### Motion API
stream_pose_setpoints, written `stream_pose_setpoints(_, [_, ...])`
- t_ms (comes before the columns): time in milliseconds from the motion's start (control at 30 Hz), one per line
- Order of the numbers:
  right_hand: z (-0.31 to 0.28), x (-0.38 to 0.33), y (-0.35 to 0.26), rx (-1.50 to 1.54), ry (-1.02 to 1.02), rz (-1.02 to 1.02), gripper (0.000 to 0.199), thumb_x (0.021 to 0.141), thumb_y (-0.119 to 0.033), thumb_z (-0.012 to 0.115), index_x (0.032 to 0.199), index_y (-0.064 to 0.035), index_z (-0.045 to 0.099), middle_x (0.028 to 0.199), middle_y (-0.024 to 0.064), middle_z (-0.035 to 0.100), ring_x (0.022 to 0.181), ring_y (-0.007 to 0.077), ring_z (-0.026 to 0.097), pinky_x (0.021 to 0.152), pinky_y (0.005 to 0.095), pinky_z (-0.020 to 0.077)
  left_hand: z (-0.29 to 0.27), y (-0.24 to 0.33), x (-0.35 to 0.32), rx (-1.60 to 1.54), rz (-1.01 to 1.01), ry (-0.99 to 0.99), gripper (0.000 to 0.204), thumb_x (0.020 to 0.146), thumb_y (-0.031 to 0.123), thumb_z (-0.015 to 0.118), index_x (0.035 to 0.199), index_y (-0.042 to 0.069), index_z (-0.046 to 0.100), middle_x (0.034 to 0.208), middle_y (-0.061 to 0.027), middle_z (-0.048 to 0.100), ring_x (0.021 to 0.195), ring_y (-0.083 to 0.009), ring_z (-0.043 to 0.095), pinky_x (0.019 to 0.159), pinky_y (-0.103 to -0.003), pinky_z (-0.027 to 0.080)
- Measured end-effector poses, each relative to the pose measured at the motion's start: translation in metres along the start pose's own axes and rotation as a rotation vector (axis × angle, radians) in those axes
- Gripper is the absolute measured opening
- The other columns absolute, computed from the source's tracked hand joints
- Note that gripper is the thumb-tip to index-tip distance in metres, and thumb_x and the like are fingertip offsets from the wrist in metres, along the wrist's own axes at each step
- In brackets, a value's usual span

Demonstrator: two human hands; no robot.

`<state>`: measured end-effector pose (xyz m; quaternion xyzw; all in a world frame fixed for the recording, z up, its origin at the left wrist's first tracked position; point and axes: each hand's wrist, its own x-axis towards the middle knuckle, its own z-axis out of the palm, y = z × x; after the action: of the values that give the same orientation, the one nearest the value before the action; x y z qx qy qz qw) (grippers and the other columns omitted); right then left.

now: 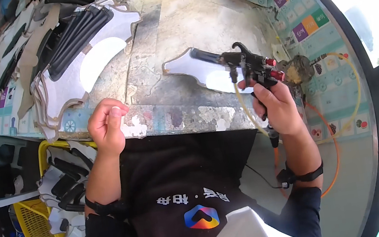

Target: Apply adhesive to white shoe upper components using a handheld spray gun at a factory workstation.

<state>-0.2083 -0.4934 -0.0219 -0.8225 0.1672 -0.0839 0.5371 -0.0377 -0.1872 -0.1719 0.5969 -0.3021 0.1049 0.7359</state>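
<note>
My right hand (278,105) is wrapped round the grip of a black spray gun (254,63) with red knobs, its front pointing left. A thin yellowish hose (242,105) and an orange hose (334,146) run from it. Beneath the gun lies a flat, white, curved-edge panel (184,64) with a dark strip (205,56) on it; the gun hides part of this panel. My left hand (107,126) hovers by the table's front edge, fingers curled in against the thumb, with nothing visible in it. Beside it rises a stack of similar white panels (66,95).
Black curved strips (79,39) lie on the stack. The worn table (156,94) has a splattered top. A round, crusted container (297,69) stands at its right end. Below left, a yellow basket (33,222) holds more panels and black parts. Window frames (376,90) border the right side.
</note>
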Motion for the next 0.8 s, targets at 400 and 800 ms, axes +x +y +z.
stream_pose_setpoints(400, [0.027, 0.049, -0.006, -0.342, 0.052, 0.128, 0.025, 0.099, -0.021, 0.057, 0.091, 0.0009, 0.063, 0.058, -0.0018, 0.047, 0.049, 0.0074, 0.045, 0.047, 0.0267, 0.0353, -0.004, -0.003, 0.004, -0.102, 0.061, -0.04, 0.026, 0.101, 0.015, 0.055, 0.08, 0.0, 0.057, 0.079, -0.0095, 0.062, 0.07, -0.0127, 0.053, 0.065, -0.027, 0.042])
stream_pose_setpoints(800, [0.045, 0.027, -0.033, -0.127, -0.181, 0.273, 0.025, 0.103, -0.02, 0.053, 0.093, 0.0002, 0.062, 0.058, -0.0024, 0.046, 0.048, 0.0073, 0.043, 0.046, 0.0255, 0.0345, -0.003, -0.003, 0.005, -0.133, 0.134, -0.056, 0.025, 0.101, 0.014, 0.056, 0.08, -0.001, 0.057, 0.078, -0.0101, 0.062, 0.069, -0.0145, 0.054, 0.065, -0.028, 0.042])
